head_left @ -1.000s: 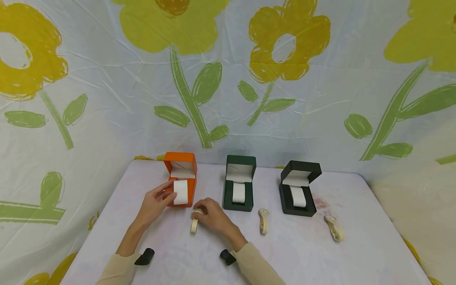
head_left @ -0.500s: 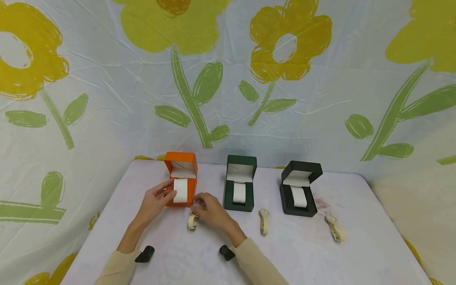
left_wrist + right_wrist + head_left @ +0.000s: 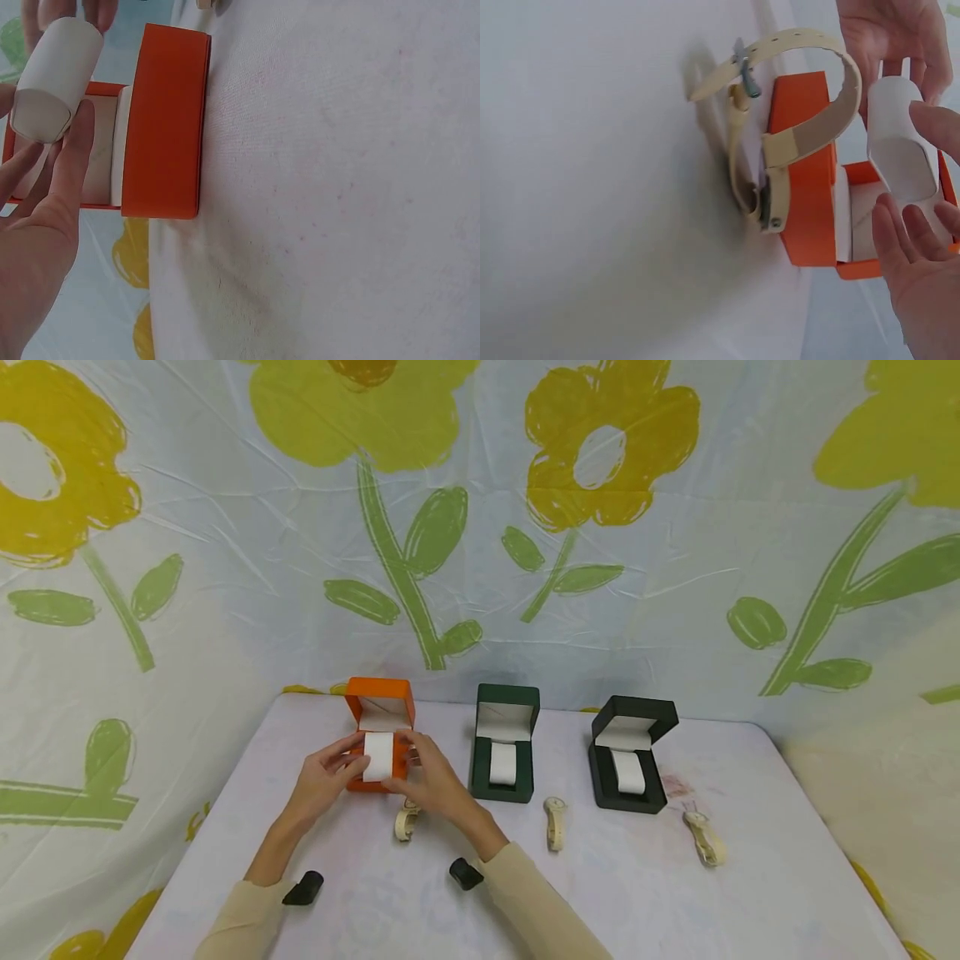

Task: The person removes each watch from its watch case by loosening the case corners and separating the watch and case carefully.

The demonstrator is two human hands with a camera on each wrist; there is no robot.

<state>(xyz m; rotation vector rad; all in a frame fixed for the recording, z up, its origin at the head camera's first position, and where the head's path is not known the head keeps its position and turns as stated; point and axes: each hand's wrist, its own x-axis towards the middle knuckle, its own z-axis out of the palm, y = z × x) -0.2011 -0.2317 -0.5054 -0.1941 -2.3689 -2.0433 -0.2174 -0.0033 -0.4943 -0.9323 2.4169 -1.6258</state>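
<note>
A white watch cushion (image 3: 378, 755) is held in front of the orange watch box (image 3: 378, 687), whose lid stands up. My left hand (image 3: 315, 787) grips one end of the cushion between thumb and fingers. At the other end, my right hand (image 3: 438, 783) has its thumb and fingertips around the cushion. The cushion's hollow-looking end faces the right wrist camera, where its rim (image 3: 906, 171) shows. Just below my right hand, a cream-strapped watch (image 3: 405, 823) lies on the table, its strap (image 3: 832, 112) bent into a loop. My right hand partly covers the orange box.
An open green watch box (image 3: 480, 768) and an open black watch box (image 3: 602, 781) stand to the right, each with a white cushion inside. Two more cream watches, one in the middle (image 3: 555, 825) and one at right (image 3: 703, 840), lie before them. A flowered cloth (image 3: 480, 643) hangs behind.
My right hand has let go of the watch, leaving it on the table, and moved up to the cushion. The watch strap has become more curled. My left hand has stayed at the cushion.
</note>
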